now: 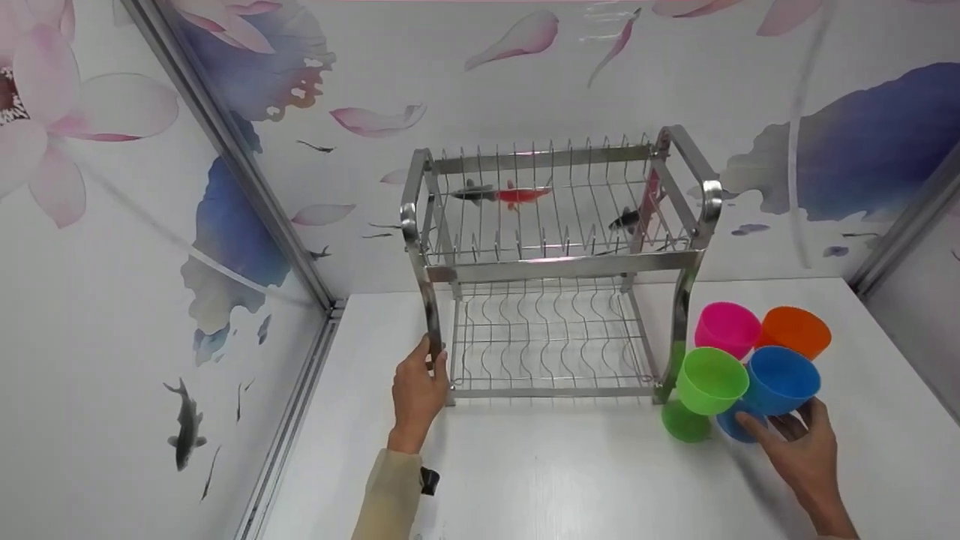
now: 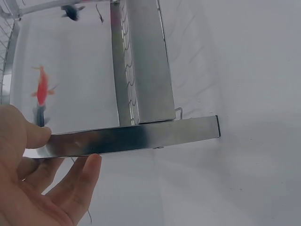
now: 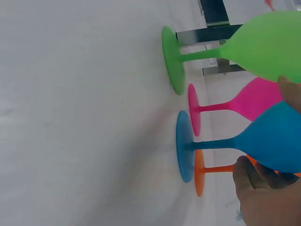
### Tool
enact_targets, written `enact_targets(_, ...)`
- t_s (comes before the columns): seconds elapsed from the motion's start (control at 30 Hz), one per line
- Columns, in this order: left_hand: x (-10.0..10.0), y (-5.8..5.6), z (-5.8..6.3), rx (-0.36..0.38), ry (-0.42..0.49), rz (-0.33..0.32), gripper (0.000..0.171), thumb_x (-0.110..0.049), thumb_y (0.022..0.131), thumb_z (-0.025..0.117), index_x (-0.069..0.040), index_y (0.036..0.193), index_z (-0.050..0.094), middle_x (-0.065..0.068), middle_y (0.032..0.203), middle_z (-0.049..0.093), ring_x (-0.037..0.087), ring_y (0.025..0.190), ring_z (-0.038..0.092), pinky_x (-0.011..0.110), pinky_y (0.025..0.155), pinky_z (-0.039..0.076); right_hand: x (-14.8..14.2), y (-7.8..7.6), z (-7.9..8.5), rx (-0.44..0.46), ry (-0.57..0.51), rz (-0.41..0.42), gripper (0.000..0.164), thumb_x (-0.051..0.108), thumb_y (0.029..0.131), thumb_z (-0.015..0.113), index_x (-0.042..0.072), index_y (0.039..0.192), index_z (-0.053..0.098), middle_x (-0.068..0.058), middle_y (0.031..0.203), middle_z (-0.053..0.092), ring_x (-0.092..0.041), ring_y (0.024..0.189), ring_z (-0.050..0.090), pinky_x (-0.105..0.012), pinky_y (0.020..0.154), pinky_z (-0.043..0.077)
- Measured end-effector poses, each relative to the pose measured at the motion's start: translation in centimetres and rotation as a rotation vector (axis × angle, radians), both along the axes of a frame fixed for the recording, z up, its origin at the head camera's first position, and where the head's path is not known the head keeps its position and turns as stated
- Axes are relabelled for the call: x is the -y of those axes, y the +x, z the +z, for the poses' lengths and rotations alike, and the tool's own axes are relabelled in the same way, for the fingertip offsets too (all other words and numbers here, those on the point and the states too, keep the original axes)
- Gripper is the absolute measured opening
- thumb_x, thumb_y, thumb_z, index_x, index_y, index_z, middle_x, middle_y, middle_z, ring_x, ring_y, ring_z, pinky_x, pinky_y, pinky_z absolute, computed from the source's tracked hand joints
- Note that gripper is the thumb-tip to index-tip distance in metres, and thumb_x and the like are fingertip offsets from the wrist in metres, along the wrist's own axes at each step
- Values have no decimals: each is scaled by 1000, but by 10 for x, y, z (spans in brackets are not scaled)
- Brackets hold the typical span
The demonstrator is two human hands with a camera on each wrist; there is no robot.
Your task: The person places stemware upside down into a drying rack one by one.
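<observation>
A two-tier metal dish rack (image 1: 559, 264) stands on the white table. My left hand (image 1: 420, 386) holds its front left leg, thumb (image 2: 37, 136) on one side and fingers on the other. To the right of the rack, several plastic goblets stand upright close together. Around the bowl of the blue goblet (image 1: 784, 381) is my right hand (image 1: 806, 454), with the thumb and fingers on opposite sides of it. Beside it are the green goblet (image 1: 712, 381), near the rack's right leg, the pink goblet (image 1: 727, 330) and the orange goblet (image 1: 799, 331) behind.
Behind the rack rises a back wall (image 1: 570, 75) printed with petals, leaves and fish. A patterned side panel (image 1: 112, 300) bounds the left, with a metal rail (image 1: 292, 420) along its foot. Another panel (image 1: 930, 300) stands at the right.
</observation>
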State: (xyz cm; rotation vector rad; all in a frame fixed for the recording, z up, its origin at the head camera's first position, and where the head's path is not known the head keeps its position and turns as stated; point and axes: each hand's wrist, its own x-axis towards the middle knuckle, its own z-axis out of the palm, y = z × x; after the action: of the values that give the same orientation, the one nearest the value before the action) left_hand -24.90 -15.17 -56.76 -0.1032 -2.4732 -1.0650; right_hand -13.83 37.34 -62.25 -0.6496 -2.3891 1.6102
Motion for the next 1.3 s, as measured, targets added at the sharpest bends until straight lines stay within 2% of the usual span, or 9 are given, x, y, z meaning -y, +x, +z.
enact_targets(0.13, -4, 0, -2, -8, 21, -8, 31, -11, 105, 68, 3, 133, 68, 18, 114, 78, 28, 88, 81, 39, 67, 67, 2, 0, -7, -14, -33, -45, 114, 40, 92, 85, 13, 171, 7, -19, 176, 21, -51, 154, 36, -62, 124, 34)
enact_targets(0.43, -6, -1, -6, 7, 75, -65, 22, -10, 106, 65, 1, 126, 68, 16, 111, 77, 29, 92, 81, 31, 70, 67, -1, -1, -10, 15, -32, -117, 97, 32, 100, 77, 14, 171, 14, -15, 177, 23, -46, 158, 32, -59, 126, 31)
enact_targets(0.67, 0, -1, 0, 13, 107, -59, 21, -8, 106, 65, 0, 125, 69, 17, 113, 78, 33, 94, 81, 35, 71, 68, 6, -3, -3, -25, -35, -97, 94, 30, 100, 77, 13, 170, 16, -15, 175, 26, -45, 159, 32, -61, 125, 33)
enact_targets(0.8, 2, 1, -1, 26, 124, -75, 30, -6, 106, 65, 4, 135, 66, 19, 116, 77, 34, 96, 81, 34, 73, 68, 6, 2, 9, -77, -15, -102, 89, 24, 101, 76, 12, 169, 20, -17, 172, 31, -45, 157, 35, -58, 123, 35)
enact_targets(0.9, 2, 3, -1, 41, 133, -93, 35, -6, 107, 64, 6, 140, 63, 20, 119, 76, 34, 100, 80, 34, 77, 68, 4, 8, 22, -103, 0, -109, 87, 23, 101, 76, 15, 169, 22, -15, 171, 33, -44, 156, 36, -53, 122, 37)
enact_targets(1.0, 3, 4, -1, 68, 153, -99, 32, -6, 106, 64, 3, 137, 65, 21, 120, 76, 36, 104, 79, 37, 81, 68, 3, 13, 36, -105, 20, -109, 88, 26, 100, 77, 20, 170, 23, -12, 173, 33, -44, 157, 36, -53, 122, 37)
enact_targets(1.13, 5, 5, 1, 94, 182, -95, 32, -5, 105, 65, 1, 137, 65, 22, 122, 75, 39, 107, 78, 41, 84, 68, 3, 17, 56, -141, 42, -106, 87, 24, 99, 78, 22, 169, 26, -11, 173, 34, -44, 158, 35, -56, 121, 37)
enact_targets(1.2, 6, 5, 3, 106, 202, -95, 37, -4, 104, 66, 2, 140, 64, 23, 124, 74, 39, 107, 78, 41, 85, 67, 2, 18, 67, -171, 63, -103, 87, 20, 98, 79, 21, 168, 28, -11, 172, 36, -43, 157, 37, -51, 121, 38)
enact_targets(1.3, 6, 5, 7, 119, 235, -96, 42, -3, 102, 68, 5, 143, 61, 26, 125, 73, 38, 105, 79, 38, 84, 67, 2, 20, 84, -240, 111, -82, 88, 10, 94, 83, 19, 166, 33, -12, 166, 43, -39, 155, 43, -34, 119, 41)
